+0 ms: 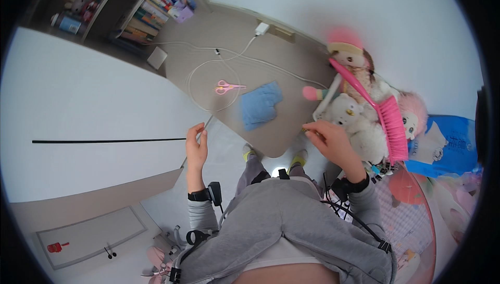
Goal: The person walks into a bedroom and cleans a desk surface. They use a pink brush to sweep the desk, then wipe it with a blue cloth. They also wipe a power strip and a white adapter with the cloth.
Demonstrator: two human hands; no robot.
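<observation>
The right hand hangs over the table's near right corner, with its thumb and forefinger closed together on a small yellowish thing, too small to make out. The left hand is raised beside the edge of the white cabinet; a narrow gap stands between its thumb and its bent fingers, and nothing can be seen in it. Whether this hand touches the cabinet edge is hard to tell.

Between the hands and farther forward, a blue cloth lies in a loose fold on the table, near its front edge. Just left of it are pink scissors, their blades toward the cloth. A white cable loops around the scissors and runs to a white charger near the wall. At the far left, books stand in a shelf.

To the right of the right hand, a white toy bear sits below a doll in a pink hat. A pink brush lies slanted across the toys, handle toward the table, with a blue bag beyond it.
</observation>
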